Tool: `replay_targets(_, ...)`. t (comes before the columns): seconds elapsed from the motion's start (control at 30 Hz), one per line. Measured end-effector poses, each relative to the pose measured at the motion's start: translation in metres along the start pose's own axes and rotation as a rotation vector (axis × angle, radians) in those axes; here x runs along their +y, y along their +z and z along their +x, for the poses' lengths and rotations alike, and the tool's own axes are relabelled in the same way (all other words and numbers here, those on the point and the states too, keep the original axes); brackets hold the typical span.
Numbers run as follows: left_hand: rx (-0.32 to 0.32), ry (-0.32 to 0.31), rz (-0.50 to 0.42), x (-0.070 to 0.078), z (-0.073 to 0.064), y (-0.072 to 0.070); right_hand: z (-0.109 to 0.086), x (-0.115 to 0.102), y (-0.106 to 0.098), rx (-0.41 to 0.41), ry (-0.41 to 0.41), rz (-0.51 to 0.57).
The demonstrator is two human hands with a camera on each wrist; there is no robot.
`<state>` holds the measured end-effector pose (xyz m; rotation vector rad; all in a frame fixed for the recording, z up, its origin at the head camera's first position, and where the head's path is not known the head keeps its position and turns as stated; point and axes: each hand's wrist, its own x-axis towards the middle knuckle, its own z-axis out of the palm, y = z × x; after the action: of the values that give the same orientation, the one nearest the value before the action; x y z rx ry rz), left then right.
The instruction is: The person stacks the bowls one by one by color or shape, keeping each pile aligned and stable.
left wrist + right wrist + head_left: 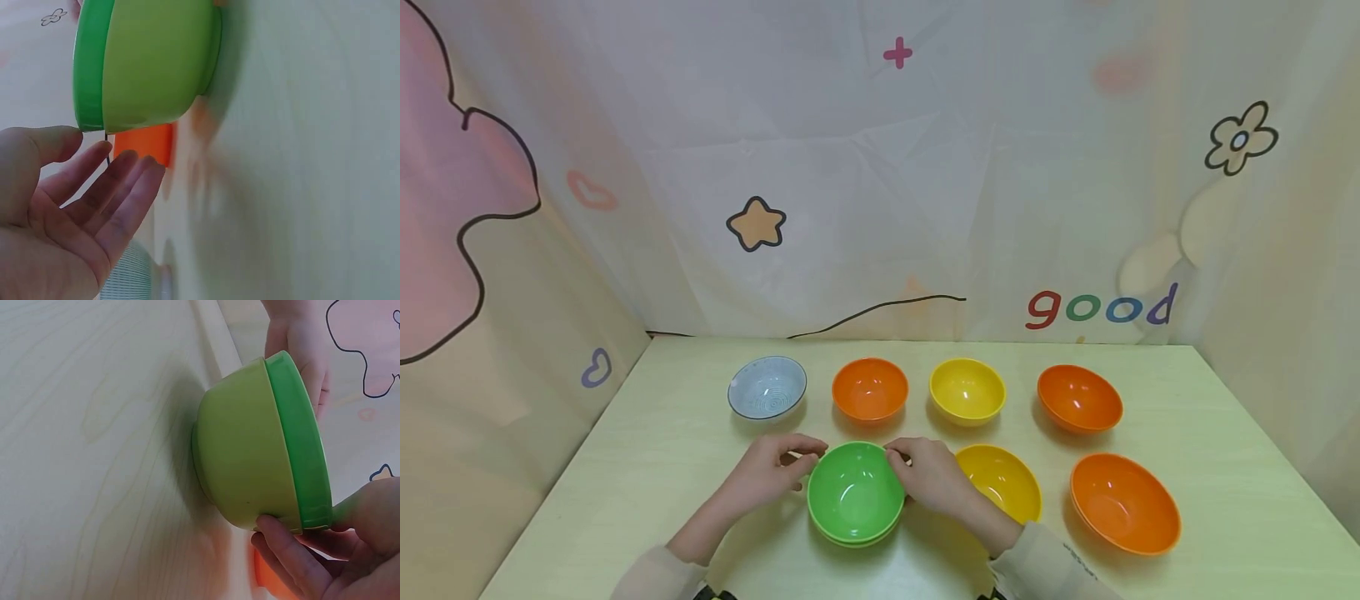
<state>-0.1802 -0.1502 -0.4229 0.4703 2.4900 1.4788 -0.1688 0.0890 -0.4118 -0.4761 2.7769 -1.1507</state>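
A bright green bowl point(856, 492) sits nested in a yellow-green bowl point(244, 444), the pair standing upright on the table near its front. My right hand point(928, 473) grips the stack on its right side. In the right wrist view its thumb lies at the upper bowl's rim and its fingers point(281, 547) reach under the lower bowl's edge. On the other side is my left hand point(772, 468), its thumb tip right at the green rim. The left fingers point(125, 194) are loosely spread, apart from the bowl wall.
Behind the stack stand a grey-blue bowl point(767, 388), an orange bowl point(870, 391) and a yellow bowl point(967, 392). Another yellow bowl point(1000, 483) is partly behind my right forearm. Farther right are an orange bowl point(1079, 399) and a larger orange stack point(1124, 504). Printed curtains enclose the table point(647, 467).
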Motion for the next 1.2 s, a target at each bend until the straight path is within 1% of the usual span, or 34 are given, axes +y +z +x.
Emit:
replay_targets(0.13, -0.017, -0.063, -0.164, -0.008, -0.004, 0.002, 0.000, 0.000, 0.000, -0.001, 0.005, 0.006)
replay_targets(0.2, -0.014, -0.092, -0.222, -0.012, -0.006, 0.004, 0.000, 0.000, 0.000, -0.001, 0.005, 0.010)
replay_targets(0.3, 0.000, -0.132, -0.278, -0.016, -0.009, 0.007, 0.000, 0.001, 0.000, 0.001, 0.001, 0.004)
replay_targets(0.43, 0.001, -0.180, -0.350, -0.019, -0.011, 0.011, 0.000, 0.002, 0.001, 0.001, -0.003, 0.000)
replay_targets(0.73, -0.045, -0.222, -0.531, -0.023, -0.015, 0.016, 0.001, 0.003, 0.002, -0.003, 0.004, 0.021)
replay_targets(0.83, -0.049, -0.233, -0.557, -0.024, -0.015, 0.018, 0.001, 0.003, 0.001, -0.008, 0.009, 0.040)
replay_targets(0.93, -0.053, -0.240, -0.559, -0.025, -0.016, 0.018, 0.001, 0.003, 0.002, -0.018, 0.018, 0.059)
replay_targets(1.2, -0.076, -0.260, -0.601, -0.024, -0.017, 0.020, 0.001, 0.003, 0.002, -0.019, 0.025, 0.045)
